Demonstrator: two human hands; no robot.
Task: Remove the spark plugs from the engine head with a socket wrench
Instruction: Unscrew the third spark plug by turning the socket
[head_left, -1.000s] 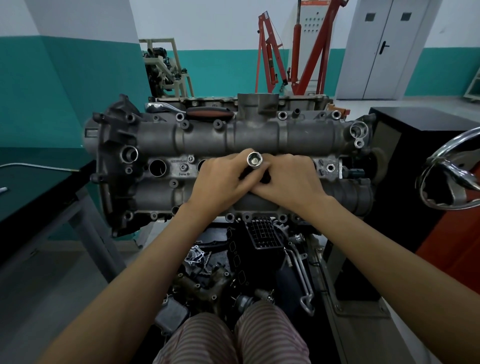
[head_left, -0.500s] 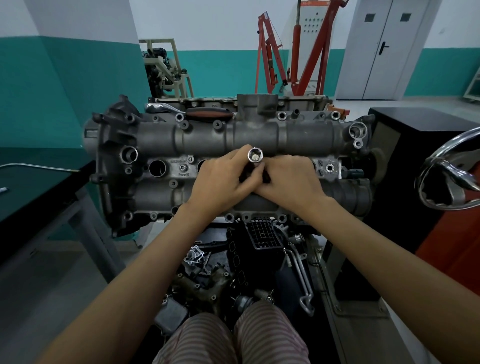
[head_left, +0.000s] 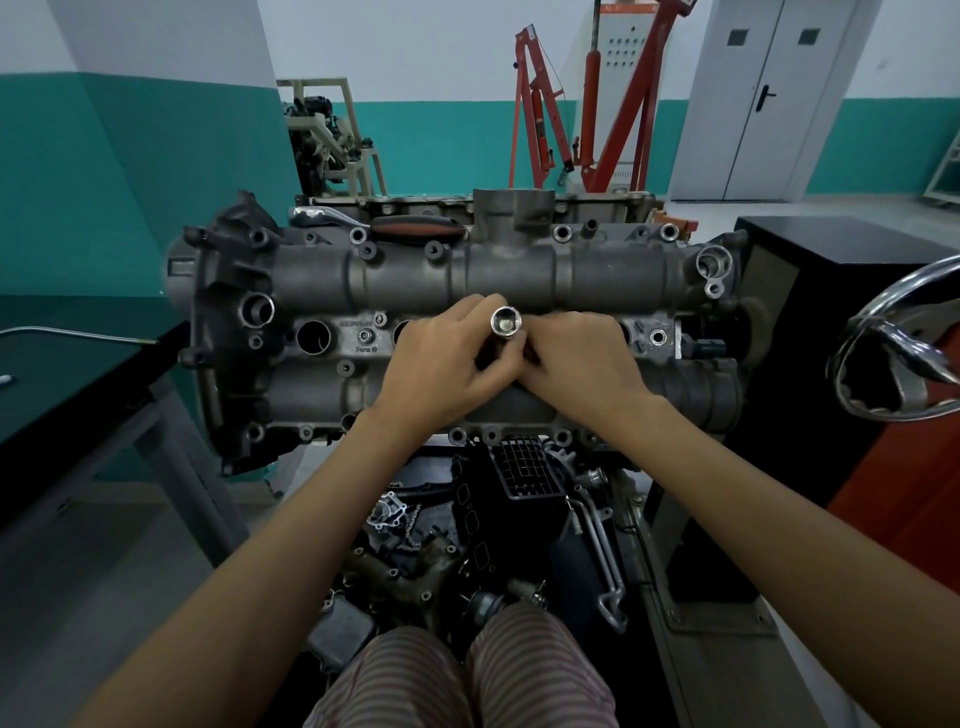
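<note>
The grey engine head (head_left: 519, 280) lies across the middle of the view on a stand. A chrome socket (head_left: 505, 320) stands upright over the central row of plug wells, its hollow end facing me. My left hand (head_left: 447, 364) grips the socket's shaft from the left, fingers curled around it. My right hand (head_left: 582, 366) meets it from the right, fingertips pinching the socket lower down. An open plug well (head_left: 314, 336) shows at the left of the row; the wells under my hands are hidden. A ratchet wrench (head_left: 395, 224) with a dark handle lies along the head's far edge.
A dark green table (head_left: 67, 395) stands at the left, a black cabinet (head_left: 810, 291) and a chrome steering wheel (head_left: 904, 353) at the right. Loose engine parts (head_left: 467, 530) lie on the stand below the head. A red engine crane (head_left: 587, 104) stands behind.
The socket has risen slightly between my hands, and my left fingers have shifted a little around it. My arms and the engine head stay where they were.
</note>
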